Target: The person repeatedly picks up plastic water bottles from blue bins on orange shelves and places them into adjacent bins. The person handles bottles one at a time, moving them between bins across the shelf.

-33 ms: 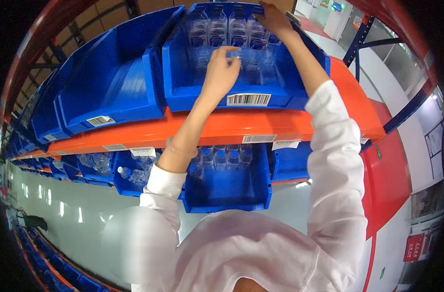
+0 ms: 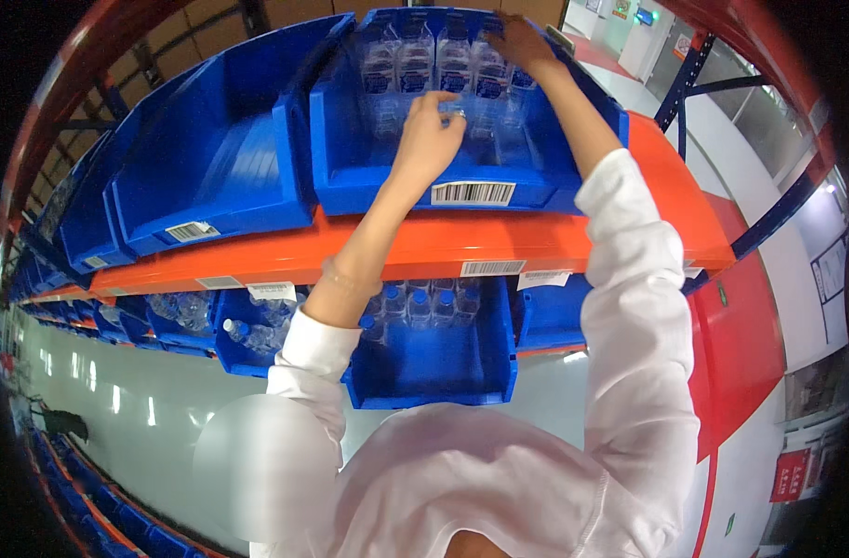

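Clear plastic bottles with blue and white labels stand upright in rows at the back of a blue bin. My left hand is over the front of this bin, fingers curved and thumb apart from the index finger. Something clear shows by its fingertips, too small to make out. At the bin's far right, my right hand reaches over the bottle tops with its fingers spread. Whether it touches a bottle is hard to see, as the fingers are dark and slightly blurred.
Another blue bin adjoins on the left. Both rest on an orange shelf beam. Below, a lower blue bin holds blue-capped bottles. A dark blue rack post rises on the right, beside a red and white floor.
My left hand has shifted slightly to the right. The fingers of my right hand have moved a little over the same bottle tops. The bottles look unchanged.
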{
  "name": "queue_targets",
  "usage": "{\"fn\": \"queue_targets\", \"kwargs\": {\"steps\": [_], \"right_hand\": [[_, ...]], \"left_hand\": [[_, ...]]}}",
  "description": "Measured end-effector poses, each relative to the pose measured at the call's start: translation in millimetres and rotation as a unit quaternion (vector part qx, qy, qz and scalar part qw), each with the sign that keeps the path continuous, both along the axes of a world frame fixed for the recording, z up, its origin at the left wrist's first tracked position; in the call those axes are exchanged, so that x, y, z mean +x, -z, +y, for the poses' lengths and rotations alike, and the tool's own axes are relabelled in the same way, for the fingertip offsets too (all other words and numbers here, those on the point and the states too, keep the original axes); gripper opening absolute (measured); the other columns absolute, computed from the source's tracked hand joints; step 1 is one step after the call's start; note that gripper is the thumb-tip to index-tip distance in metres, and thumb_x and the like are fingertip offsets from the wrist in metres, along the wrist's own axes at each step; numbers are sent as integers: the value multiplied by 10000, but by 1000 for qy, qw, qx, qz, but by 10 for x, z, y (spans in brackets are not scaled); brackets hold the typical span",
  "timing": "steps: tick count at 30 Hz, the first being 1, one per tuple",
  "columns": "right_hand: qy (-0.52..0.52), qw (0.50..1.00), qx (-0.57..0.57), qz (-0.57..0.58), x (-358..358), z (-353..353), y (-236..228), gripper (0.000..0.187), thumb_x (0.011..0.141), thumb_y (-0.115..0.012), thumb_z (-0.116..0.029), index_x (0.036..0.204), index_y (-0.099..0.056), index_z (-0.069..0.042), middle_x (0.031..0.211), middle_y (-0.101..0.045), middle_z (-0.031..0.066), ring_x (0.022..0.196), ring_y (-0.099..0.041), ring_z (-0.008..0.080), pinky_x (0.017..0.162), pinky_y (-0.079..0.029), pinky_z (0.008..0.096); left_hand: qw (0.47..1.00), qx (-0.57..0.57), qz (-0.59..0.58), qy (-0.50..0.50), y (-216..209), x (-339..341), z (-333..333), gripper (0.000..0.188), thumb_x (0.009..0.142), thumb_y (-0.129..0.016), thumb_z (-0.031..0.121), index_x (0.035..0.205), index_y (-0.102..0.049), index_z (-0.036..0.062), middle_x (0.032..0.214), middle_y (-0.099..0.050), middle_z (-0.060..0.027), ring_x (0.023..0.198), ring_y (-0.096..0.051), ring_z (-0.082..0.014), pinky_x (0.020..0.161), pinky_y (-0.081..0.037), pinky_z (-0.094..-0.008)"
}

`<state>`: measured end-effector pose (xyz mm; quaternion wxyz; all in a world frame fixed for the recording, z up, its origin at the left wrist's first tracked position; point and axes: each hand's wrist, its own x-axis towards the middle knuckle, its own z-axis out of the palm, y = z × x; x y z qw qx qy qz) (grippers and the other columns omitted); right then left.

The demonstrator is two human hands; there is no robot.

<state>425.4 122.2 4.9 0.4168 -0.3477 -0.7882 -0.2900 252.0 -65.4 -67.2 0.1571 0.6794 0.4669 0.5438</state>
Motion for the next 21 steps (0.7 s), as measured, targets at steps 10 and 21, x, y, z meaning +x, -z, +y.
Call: {"fn": "queue_targets", "kwargs": {"steps": [10,21], "right_hand": [[-49,989,-129,51,105,-1232,-400,373,750,-702,-181,1065,-536,-69,997,-642,154,924,-622,343,799,-491,382],[-144,946,23,288,688,-3183,-741,344,835,-641,-110,1144,-524,-16,1058,-616,141,975,-622,225,815,-523,325]], "left_hand": [[976,67,170,-119,-133,430,177,802,699,-756,278,1279,-327,-73,1245,-412,-297,1096,-494,-416,914,-414,-463],[946,300,118,28,-907,531,-1033,654,679,-730,127,1254,-427,56,1175,-481,-143,1071,-506,-337,919,-403,-407]]}}
